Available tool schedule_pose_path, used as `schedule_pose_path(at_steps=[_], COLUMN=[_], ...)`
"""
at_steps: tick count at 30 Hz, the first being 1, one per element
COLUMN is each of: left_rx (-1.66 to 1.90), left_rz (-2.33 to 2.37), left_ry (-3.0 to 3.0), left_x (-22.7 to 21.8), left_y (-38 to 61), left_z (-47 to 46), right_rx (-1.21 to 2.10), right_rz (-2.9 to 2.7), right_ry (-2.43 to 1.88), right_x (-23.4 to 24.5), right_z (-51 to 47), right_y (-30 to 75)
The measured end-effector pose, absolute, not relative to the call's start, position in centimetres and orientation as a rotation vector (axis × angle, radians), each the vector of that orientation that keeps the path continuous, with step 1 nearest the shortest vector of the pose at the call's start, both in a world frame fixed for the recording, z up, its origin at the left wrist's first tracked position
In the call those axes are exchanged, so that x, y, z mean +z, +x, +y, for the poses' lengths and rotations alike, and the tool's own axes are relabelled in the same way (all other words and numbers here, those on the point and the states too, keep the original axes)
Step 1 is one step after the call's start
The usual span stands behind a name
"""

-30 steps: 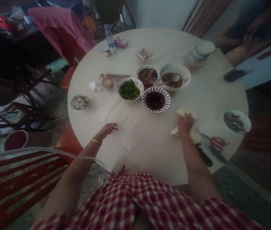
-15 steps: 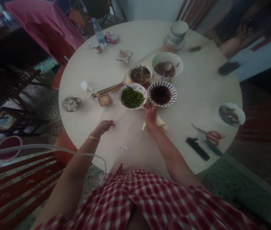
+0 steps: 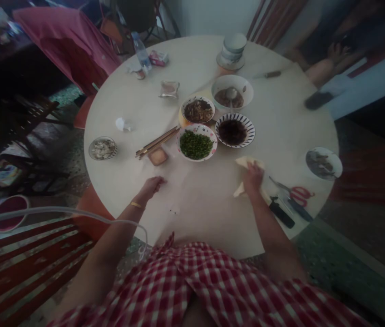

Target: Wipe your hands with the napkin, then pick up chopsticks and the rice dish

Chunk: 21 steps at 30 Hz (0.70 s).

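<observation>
My right hand [image 3: 253,178] presses a pale yellow cloth [image 3: 246,162] onto the round cream table [image 3: 281,122], just below the striped bowl of dark food [image 3: 234,130]. Its fingers are closed over the cloth. My left hand [image 3: 150,185], with a gold bangle at the wrist, rests fingers-down on the table near its front edge and holds nothing. A bowl of chopped greens [image 3: 196,142] sits between the two hands, farther back.
Two more food bowls [image 3: 197,109] [image 3: 232,91], chopsticks [image 3: 156,141], stacked bowls [image 3: 232,48], a water bottle [image 3: 141,50], a small dish [image 3: 102,148], a plate [image 3: 323,162], red scissors [image 3: 296,194] and a black object [image 3: 281,212] lie on the table. Another person sits at the far right. A red chair stands at the left.
My right hand slid the cloth left to the greens bowl, then back right below the striped bowl. The left hand stayed put.
</observation>
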<state>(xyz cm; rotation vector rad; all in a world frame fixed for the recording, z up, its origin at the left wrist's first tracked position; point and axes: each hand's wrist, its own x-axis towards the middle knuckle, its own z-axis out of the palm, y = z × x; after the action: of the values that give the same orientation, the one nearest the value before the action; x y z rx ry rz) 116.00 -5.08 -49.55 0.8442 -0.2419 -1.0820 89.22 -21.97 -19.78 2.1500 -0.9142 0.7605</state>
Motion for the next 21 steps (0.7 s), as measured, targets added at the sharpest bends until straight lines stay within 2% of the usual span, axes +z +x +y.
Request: schedule_pose_path(at_steps=[2,7,9,12,14,18,21], left_rx=[-1.151,-1.271,-1.283,-1.289,-1.161,-0.478,-0.341], left_rz=[-0.269,-0.425,-0.540,-0.780,-0.881,-0.809,-0.920], left_ry=[0.860,0.895,0.982,1.124,1.206,1.538,1.731], left_x=[-49.1,-48.1,-47.6,-46.5,-45.4,-43.5,-42.7], left_y=[114.9,112.7,112.1,112.3,113.7,118.5,120.9], left_z=[-5.1,-5.4,-5.3,-4.4,-3.7,-3.2,-4.5], right_rx=[0.643,0.207,0.122,0.105,0.133,0.222,0.221], right_rz=[-0.898,-0.506,-0.451,-0.458,-0.450,-0.474,-0.513], right_ry=[2.212,2.516,2.537,2.517,2.513,2.494,2.483], right_x=[-21.5,-29.5,-30.1,-28.3,-26.9,-25.9,-25.9], right_z=[-21.0,-15.0,-13.7,-13.8,-14.7,-16.5,-17.6], right_y=[90.8,92.9,93.9,96.4,98.0,99.4,99.2])
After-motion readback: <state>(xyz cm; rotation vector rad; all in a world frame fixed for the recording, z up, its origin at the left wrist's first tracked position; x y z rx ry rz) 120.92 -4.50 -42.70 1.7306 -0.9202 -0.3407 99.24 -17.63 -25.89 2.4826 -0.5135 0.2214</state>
